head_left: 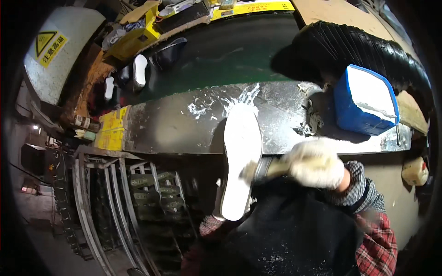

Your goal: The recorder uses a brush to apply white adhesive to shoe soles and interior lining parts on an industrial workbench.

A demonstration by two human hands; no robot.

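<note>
Right hand (315, 164) clamps the brush (264, 169), seemingly coating the sole (241, 142). Left hand (218, 202): grip hidden, cannot tell. Next likely wants even strokes

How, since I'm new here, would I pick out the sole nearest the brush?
Find the metal ledge crossing the middle of the view. Overlapping its front edge is the long white sole, broad face toward the camera. Unlike the two white soles farther back at left, it has a brush over it.
</note>
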